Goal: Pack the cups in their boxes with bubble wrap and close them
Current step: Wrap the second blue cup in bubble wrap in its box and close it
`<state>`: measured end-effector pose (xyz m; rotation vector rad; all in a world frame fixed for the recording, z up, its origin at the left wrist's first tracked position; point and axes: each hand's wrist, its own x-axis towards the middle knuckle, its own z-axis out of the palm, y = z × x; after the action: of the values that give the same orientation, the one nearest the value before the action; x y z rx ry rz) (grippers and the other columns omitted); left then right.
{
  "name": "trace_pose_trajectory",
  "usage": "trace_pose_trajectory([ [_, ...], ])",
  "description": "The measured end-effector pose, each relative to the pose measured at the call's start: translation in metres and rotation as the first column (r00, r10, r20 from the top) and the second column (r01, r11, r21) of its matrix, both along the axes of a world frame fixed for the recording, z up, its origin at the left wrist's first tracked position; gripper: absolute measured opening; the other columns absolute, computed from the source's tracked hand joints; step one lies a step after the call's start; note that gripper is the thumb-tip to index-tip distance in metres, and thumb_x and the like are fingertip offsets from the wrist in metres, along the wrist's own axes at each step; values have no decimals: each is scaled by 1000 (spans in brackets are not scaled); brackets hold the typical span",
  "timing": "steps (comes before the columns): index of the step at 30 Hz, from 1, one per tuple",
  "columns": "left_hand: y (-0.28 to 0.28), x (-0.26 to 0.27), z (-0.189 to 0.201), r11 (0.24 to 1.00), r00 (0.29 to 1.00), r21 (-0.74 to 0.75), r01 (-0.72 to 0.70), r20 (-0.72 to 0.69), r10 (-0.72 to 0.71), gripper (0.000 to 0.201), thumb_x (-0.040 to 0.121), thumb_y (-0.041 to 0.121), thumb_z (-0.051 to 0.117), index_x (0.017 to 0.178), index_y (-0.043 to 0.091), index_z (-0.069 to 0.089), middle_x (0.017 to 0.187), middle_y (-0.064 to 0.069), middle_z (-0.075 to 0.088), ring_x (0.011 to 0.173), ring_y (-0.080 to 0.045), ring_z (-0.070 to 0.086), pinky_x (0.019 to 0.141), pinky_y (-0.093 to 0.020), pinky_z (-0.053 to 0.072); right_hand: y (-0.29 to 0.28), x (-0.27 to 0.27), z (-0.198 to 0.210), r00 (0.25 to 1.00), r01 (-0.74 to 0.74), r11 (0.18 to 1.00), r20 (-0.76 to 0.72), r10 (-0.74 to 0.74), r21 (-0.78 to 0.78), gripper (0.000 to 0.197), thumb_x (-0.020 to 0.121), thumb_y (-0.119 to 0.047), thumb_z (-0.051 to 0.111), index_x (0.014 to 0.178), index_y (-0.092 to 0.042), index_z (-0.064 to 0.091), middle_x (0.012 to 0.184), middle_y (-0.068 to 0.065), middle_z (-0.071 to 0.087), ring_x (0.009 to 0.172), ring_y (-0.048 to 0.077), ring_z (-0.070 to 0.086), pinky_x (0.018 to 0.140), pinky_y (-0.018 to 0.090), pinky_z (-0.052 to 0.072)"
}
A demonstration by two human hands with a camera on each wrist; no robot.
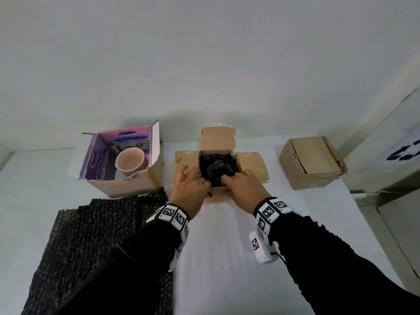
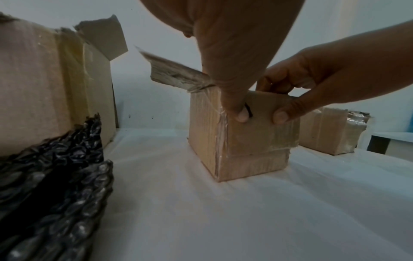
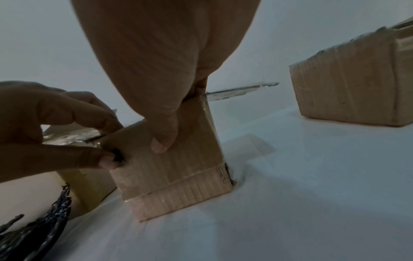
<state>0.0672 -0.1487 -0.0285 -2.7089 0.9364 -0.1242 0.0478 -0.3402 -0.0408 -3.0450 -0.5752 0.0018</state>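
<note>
Both hands — on box's near flap

Both your hands crowd the near rim of the middle box, left hand at its 7 o'clock corner, right hand at 5 o'clock, thumbs down the front wall. Its side flaps lie splayed toward 9 and 3 o'clock, the rear flap stands up at 12. At 9 o'clock the purple box sits close, a narrow gap between. Bubble wrap covers the table at 8 o'clock. Toward 3 o'clock bare table runs to the shut box; 6 o'clock lies open between your sleeves.
</note>
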Motion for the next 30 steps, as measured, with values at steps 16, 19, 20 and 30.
trace_pose_trajectory([
  [16, -9, -12, 8, 990, 992, 75, -122, -17, 124, 23, 93, 34, 47, 100, 28, 68, 113, 6, 55, 124, -28, 33, 107, -57, 0, 16, -16, -4, 991, 106, 989, 95, -96, -103, 13, 66, -21, 77, 72, -19, 65, 72, 0, 63, 81, 26, 55, 66, 34, 42],
  [19, 0, -14, 5, 980, 984, -103, -172, -63, 166, 39, 88, 60, 44, 105, 34, 67, 135, 5, 44, 131, -27, 27, 106, -52, 10, 5, -23, -2, 984, 90, 995, 153, -95, 36, 26, 72, -38, 72, 89, -19, 66, 96, 3, 58, 94, 28, 51, 75, 38, 41],
  [20, 4, -16, 3, 950, 975, -223, -219, -82, 205, 42, 85, 65, 45, 107, 35, 66, 142, 2, 39, 133, -29, 25, 105, -52, 15, 0, -27, -1, 973, 127, 986, 179, -144, 106, 32, 76, -44, 66, 97, -20, 64, 104, 2, 57, 99, 27, 49, 80, 39, 39],
  [30, 1, -31, 9, 167, 841, -839, -518, -465, 274, 81, 88, 46, 60, 149, 16, 16, 143, -11, 44, 128, -25, 46, 107, -48, 34, -35, -41, -2, 689, 661, 318, -380, -618, 680, 69, 87, -31, 67, 141, -14, 29, 126, 11, 59, 104, 27, 60, 85, 33, 46],
])
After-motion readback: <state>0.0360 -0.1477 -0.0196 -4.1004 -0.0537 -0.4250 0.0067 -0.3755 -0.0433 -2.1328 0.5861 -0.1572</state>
